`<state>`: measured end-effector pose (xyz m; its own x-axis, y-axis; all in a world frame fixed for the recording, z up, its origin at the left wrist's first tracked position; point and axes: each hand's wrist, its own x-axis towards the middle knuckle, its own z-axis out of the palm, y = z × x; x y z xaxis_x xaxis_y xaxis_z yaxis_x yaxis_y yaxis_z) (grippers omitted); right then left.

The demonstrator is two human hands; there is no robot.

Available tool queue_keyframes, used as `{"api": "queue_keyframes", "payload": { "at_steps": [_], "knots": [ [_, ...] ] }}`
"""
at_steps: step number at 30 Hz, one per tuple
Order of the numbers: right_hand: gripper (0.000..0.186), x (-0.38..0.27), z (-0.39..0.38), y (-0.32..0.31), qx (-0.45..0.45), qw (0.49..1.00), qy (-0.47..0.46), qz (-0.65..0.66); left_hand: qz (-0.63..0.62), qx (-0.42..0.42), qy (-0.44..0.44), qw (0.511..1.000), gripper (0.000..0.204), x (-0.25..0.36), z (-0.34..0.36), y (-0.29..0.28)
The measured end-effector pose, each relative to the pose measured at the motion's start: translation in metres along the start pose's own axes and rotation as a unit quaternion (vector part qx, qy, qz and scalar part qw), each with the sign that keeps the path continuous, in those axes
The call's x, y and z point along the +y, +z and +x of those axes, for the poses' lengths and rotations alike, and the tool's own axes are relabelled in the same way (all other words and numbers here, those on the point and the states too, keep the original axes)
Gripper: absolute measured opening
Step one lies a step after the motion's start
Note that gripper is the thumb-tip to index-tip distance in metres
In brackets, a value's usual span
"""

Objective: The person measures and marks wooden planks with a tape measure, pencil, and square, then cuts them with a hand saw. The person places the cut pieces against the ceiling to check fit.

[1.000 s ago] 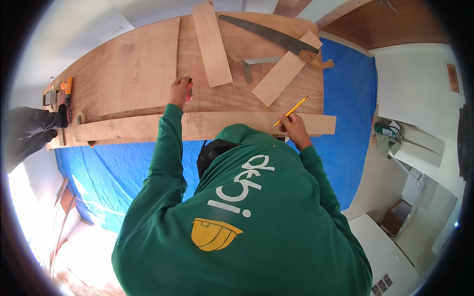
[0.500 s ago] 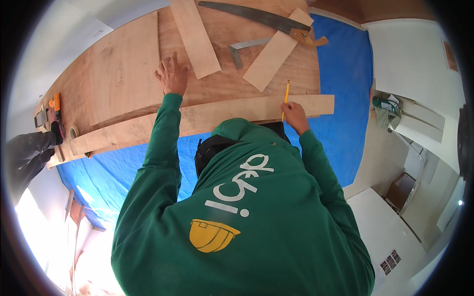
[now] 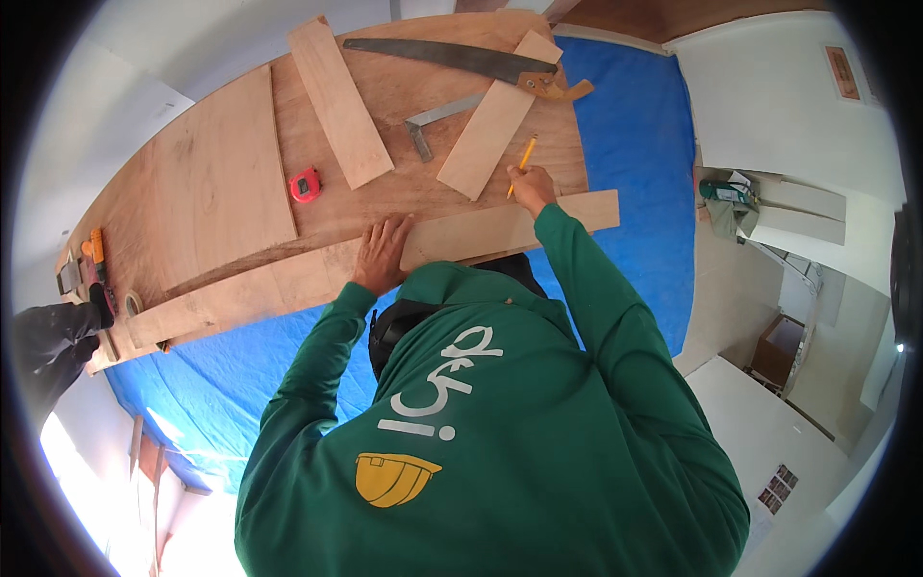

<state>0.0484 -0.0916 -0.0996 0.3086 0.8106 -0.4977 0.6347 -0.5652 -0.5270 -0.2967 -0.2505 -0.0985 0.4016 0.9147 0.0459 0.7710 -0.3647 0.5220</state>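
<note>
The left hand [image 3: 383, 252] rested palm-down, fingers extended, on the long board [image 3: 510, 226] at the counter [image 3: 413, 197] edge; the right hand [image 3: 532, 187] gripped the pencil [image 3: 529, 150]. Insufficient downward pressure could have let the board slip.

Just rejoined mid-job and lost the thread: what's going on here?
A person in a green hooded sweatshirt has the left hand spread on a long, pale wooden board along the near edge of a reddish-brown wooden worktop. The right hand holds a thin yellow pencil. A red tape measure lies unheld, and a wooden-handled metal handsaw lies partly across a short, pale plank.
</note>
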Motion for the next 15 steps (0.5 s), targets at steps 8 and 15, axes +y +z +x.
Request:
{"api": "queue_keyframes", "payload": {
  "at_steps": [8, 15],
  "knots": [
    [0.027, 0.009, -0.025, -0.022, -0.050, 0.963, -0.029, 0.263, -0.043, -0.046, 0.041, 0.997, 0.101, 0.010, 0.034, 0.014],
    [0.026, -0.005, -0.083, -0.040, -0.051, 0.962, -0.061, 0.261, -0.016, -0.093, 0.079, 0.992, 0.110, 0.065, 0.117, 0.051]
  ]
}}
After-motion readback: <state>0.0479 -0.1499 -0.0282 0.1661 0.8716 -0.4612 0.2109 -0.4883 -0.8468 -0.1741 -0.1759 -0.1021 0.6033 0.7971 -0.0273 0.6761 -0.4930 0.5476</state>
